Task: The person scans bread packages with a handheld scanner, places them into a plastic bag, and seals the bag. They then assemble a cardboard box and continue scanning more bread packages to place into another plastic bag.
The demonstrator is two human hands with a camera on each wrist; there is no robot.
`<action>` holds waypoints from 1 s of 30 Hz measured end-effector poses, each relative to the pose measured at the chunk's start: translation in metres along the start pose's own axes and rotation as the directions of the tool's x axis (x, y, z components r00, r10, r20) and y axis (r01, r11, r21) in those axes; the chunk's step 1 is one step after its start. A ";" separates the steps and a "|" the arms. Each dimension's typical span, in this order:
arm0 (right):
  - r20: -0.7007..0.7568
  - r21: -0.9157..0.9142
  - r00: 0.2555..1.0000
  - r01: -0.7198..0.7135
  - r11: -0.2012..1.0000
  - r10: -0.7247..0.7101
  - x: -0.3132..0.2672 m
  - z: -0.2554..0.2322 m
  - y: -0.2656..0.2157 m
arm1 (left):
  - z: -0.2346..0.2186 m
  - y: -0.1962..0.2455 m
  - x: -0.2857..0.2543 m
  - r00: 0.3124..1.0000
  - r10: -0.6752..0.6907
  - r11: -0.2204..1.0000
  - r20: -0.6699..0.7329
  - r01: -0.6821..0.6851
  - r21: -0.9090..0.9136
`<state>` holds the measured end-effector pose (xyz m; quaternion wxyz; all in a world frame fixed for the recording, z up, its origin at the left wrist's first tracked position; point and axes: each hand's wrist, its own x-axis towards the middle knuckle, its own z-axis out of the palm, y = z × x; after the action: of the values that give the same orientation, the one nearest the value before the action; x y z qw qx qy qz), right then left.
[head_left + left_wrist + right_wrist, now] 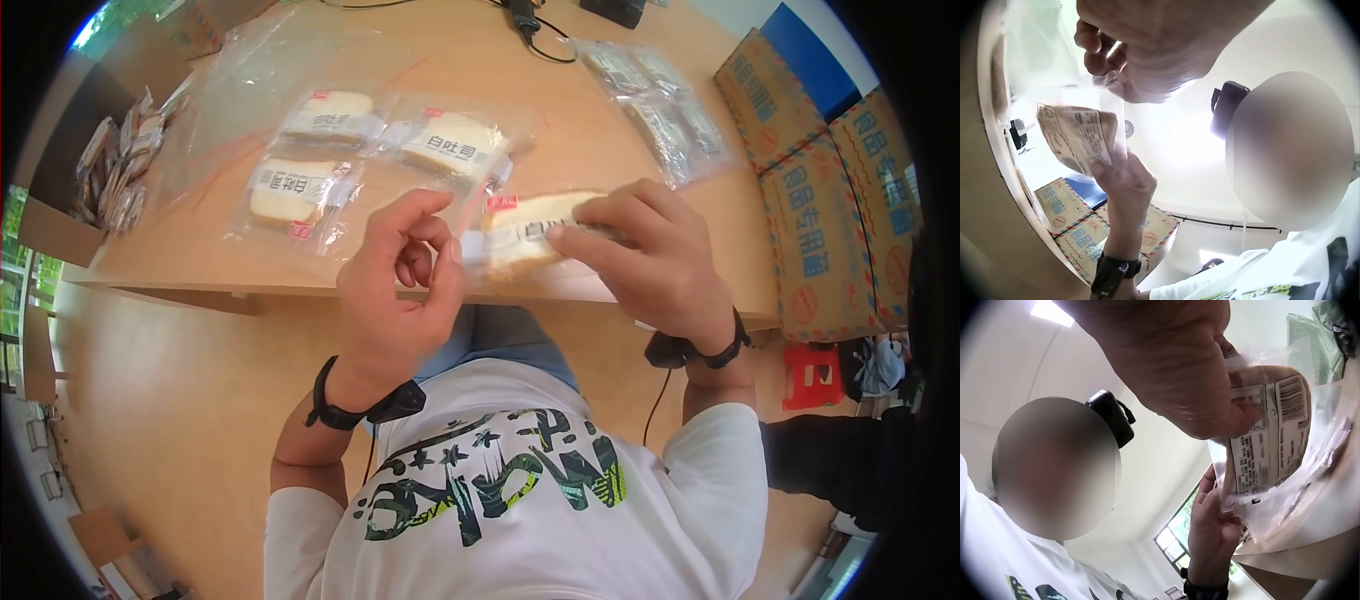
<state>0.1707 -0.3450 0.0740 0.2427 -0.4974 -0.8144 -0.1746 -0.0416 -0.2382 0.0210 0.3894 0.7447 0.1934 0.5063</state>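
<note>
My right hand (660, 260) grips a packaged slice of white bread (515, 250), fingers over its top and thumb on its near face. The pack is tilted up at the table's front edge; its printed back label (1260, 437) faces the right wrist view. Left of it, my left hand (400, 270) curls its fingers and pinches the edge of a clear plastic bag (1107, 84) with a red strip. Three more bread packs lie flat beyond the hands: one at the upper left (330, 118), one below it (295, 192), one nearer the middle (455, 145).
Clear bags (270, 70) lie across the table's far left. A filled bag of packs (655, 105) lies at the back right, near printed cartons (800, 220). An open cardboard box (60, 210) with several small packs stands at the left. A black cable (525, 20) runs along the back.
</note>
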 end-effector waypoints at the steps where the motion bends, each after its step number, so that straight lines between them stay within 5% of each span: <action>1: -0.029 -0.072 0.999 0.036 0.997 -0.038 0.005 0.003 -0.002 | 0.000 0.001 0.000 1.000 0.026 0.999 -0.001 -0.026 0.032; 10: 0.003 -0.384 0.987 -0.145 0.912 0.158 0.005 0.006 0.003 | -0.007 0.000 0.001 0.965 0.261 0.912 0.002 -0.247 0.328; 13: 0.005 -0.311 0.992 -0.120 0.943 0.128 0.008 0.026 -0.008 | 0.002 0.004 0.001 0.960 0.277 0.910 0.037 -0.275 0.312; 18: -0.133 0.057 0.988 -0.075 0.996 0.082 0.021 0.074 -0.038 | 0.012 0.000 -0.003 0.911 0.411 0.848 0.024 -0.392 0.356; 21: -0.039 0.276 0.994 -0.086 0.957 0.101 0.019 0.096 -0.038 | 0.007 0.000 -0.008 0.935 0.352 0.841 0.041 -0.336 0.424; 24: -0.076 0.394 0.985 -0.112 0.912 0.153 0.017 0.082 -0.029 | 0.005 -0.008 -0.018 0.945 0.323 0.846 0.061 -0.316 0.430; 28: 0.156 0.423 0.954 -0.299 0.856 0.256 -0.007 0.067 -0.022 | 0.002 -0.008 -0.028 0.920 0.366 0.838 0.136 -0.390 0.382; 30: 0.026 0.478 0.968 -0.231 0.847 0.249 -0.003 0.087 -0.031 | 0.006 -0.006 -0.030 0.908 0.378 0.850 0.180 -0.418 0.322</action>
<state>0.1245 -0.3156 -0.0005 0.3925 -0.5168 -0.7589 0.0541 -0.0472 -0.2569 -0.0031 0.1459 0.8529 0.1007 0.4911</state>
